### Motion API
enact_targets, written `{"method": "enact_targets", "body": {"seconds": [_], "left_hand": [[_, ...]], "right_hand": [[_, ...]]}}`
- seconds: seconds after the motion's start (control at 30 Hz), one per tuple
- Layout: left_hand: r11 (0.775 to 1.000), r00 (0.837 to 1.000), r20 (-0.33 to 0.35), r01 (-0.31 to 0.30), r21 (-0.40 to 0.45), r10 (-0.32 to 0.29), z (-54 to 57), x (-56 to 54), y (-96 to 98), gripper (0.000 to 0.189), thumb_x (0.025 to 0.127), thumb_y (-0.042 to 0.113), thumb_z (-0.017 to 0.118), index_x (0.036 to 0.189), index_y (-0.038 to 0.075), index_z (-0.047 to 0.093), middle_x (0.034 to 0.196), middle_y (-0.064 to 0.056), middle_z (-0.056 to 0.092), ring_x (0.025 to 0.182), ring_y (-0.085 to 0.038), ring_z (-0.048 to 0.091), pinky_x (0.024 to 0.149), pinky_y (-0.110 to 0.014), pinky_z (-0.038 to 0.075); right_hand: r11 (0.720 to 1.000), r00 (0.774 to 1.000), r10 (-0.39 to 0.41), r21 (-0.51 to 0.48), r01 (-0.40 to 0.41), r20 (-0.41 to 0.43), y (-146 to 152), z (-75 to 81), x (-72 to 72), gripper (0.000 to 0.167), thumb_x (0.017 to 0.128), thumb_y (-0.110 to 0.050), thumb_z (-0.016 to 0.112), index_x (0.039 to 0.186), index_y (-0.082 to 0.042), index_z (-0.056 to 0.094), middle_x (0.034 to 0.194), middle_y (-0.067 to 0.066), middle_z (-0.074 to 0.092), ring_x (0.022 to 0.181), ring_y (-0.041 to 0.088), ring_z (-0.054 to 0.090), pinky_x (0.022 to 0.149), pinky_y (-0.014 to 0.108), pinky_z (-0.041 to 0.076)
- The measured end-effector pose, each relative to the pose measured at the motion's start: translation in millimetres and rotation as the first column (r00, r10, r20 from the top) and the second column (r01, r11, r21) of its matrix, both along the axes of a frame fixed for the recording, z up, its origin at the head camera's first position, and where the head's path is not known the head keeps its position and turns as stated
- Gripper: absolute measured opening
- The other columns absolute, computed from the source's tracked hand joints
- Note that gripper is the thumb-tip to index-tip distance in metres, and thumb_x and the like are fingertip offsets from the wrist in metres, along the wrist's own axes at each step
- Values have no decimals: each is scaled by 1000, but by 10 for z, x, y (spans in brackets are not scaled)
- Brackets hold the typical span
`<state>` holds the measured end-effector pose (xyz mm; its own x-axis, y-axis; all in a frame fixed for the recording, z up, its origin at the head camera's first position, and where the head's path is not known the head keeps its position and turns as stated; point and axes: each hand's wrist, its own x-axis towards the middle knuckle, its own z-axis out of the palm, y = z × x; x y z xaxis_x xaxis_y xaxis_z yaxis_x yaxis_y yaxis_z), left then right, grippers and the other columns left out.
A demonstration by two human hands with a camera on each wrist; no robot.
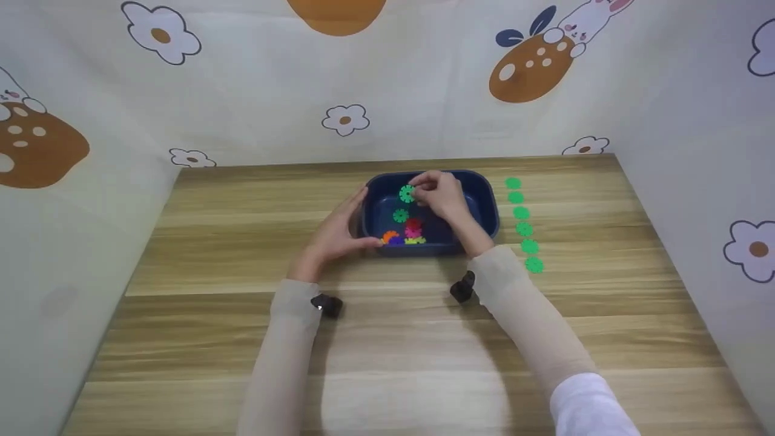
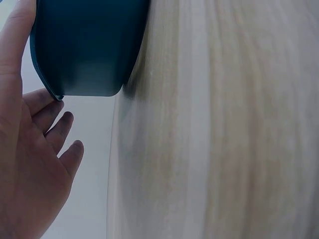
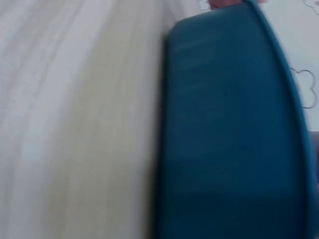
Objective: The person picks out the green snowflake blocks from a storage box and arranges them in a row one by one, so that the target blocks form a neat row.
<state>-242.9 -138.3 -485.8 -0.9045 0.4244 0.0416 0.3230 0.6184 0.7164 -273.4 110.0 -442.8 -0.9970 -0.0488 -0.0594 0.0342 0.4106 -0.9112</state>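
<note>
In the head view a dark blue plastic bin (image 1: 493, 212) stands near the back of the table. My right hand (image 1: 441, 195) reaches over it and pinches a green notched disc (image 1: 407, 194) by its edge. Below that disc lies another green disc (image 1: 401, 215) in the bin. Along the bin's near side are a red disc (image 1: 413, 224), a pink disc (image 1: 413, 232), an orange disc (image 1: 390, 235), and purple and yellow ones partly hidden by the wall. My left hand (image 1: 339, 233) spreads round the bin's left end, thumb at the near corner, fingers along the far side.
Right of the bin, several green discs run in a column, from the far disc (image 1: 513, 183) to the near disc (image 1: 534, 265). The wooden table (image 1: 230, 254) meets a patterned cloth (image 1: 260, 121) behind, with cloth on both sides too.
</note>
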Motion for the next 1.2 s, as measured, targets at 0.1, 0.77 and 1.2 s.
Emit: {"method": "enact_targets", "body": {"seconds": [0.1, 0.77, 1.2], "left_hand": [[1000, 999, 35, -11, -5, 11, 11, 15, 1, 110, 76, 52, 82, 161, 29, 17, 169, 0, 15, 156, -26, 16, 126, -53, 19], [1000, 998, 59, -18, -21, 19, 19, 18, -1, 110, 76, 54, 81, 161, 33, 14, 170, 0, 11, 157, -26, 14, 125, -56, 18], [999, 999, 29, -15, -48, 16, 10, 1, 15, 112, 76, 54, 82, 161, 28, 14, 170, -1, 11, 157, -27, 14, 126, -53, 18]], "right_hand": [[999, 1000, 6, -53, -5, 14, 79, 104, 4, 17, 92, -5, 67, 108, 0, 72, 93, 9, 72, 74, 7, 65, 81, 34, 62], [958, 999, -45, -284, 43, -1, 813, 403, 17, 31, 91, 1, 66, 120, 13, 61, 77, -9, 66, 69, 1, 65, 69, 14, 58], [908, 988, -155, -391, 148, 14, 1383, 375, -118, 25, 90, 8, 62, 114, 12, 61, 71, -4, 66, 63, 5, 70, 65, 16, 59]]}}
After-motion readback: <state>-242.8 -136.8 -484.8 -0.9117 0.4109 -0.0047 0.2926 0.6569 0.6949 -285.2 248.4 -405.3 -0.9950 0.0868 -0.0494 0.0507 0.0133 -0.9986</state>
